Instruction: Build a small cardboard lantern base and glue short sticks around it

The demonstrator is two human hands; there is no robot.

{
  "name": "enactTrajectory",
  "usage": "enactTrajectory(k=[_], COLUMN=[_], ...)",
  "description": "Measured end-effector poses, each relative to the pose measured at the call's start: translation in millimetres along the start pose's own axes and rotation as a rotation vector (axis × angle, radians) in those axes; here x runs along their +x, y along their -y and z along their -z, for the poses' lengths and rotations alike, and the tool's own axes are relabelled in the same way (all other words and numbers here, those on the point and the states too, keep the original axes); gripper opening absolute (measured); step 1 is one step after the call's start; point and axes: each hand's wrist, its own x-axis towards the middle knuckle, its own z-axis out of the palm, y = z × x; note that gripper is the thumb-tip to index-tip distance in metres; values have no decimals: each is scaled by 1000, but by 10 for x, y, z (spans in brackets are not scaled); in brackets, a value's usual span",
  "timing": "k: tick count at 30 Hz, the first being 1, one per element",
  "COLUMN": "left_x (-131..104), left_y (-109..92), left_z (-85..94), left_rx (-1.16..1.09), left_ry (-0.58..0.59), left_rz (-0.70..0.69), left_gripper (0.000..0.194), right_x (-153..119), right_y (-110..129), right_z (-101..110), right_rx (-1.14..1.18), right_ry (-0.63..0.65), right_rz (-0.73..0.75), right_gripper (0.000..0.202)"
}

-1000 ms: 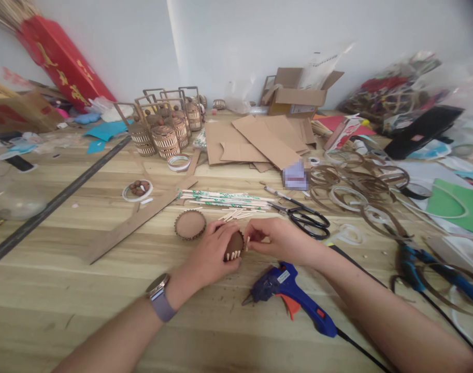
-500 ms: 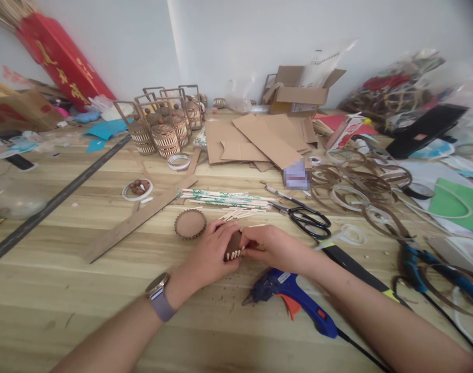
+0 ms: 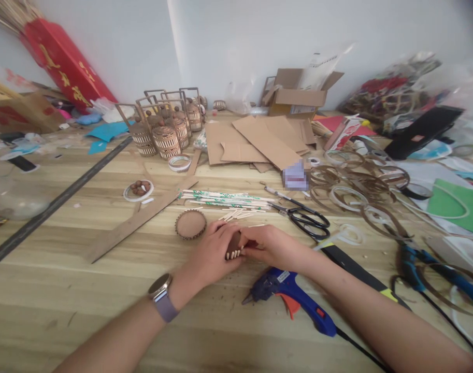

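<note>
A small round brown piece (image 3: 233,245) with short pale sticks along its near edge is gripped by my left hand (image 3: 215,253), whose fingers wrap round its left side. My right hand (image 3: 265,246) is closed at the piece's right edge in a pinch; what lies between its fingertips is too small to make out. Left of the hands lies a round cardboard disc with a dark notched rim (image 3: 190,225). Short loose sticks (image 3: 238,213) lie just beyond my hands, in front of long green-and-white wrapped sticks (image 3: 228,198). Nearer me rests a blue glue gun (image 3: 298,298).
Black scissors (image 3: 308,220) lie right of the sticks, near brown hoops (image 3: 337,176). A cardboard strip (image 3: 143,220) lies at the left. Farther back stand small lidded baskets with handles (image 3: 166,140), beside flat cardboard (image 3: 255,137). Blue-handled pliers (image 3: 411,264) are at the right.
The view has shifted slightly. Both hands stay at the brown piece, with my left wrist turned a little; no object has plainly been taken or let go.
</note>
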Motion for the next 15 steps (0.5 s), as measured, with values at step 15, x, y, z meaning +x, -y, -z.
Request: enactTrajectory(k=[15], left_x=[3], left_y=[210], left_z=[-196], left_rx=[-4], left_ry=[-179], left_rz=[36], left_gripper=[32], right_x=[555], right_y=[738], right_z=[-186], right_rx=[115], right_ry=[-152], right_rz=[-135], right_gripper=[19])
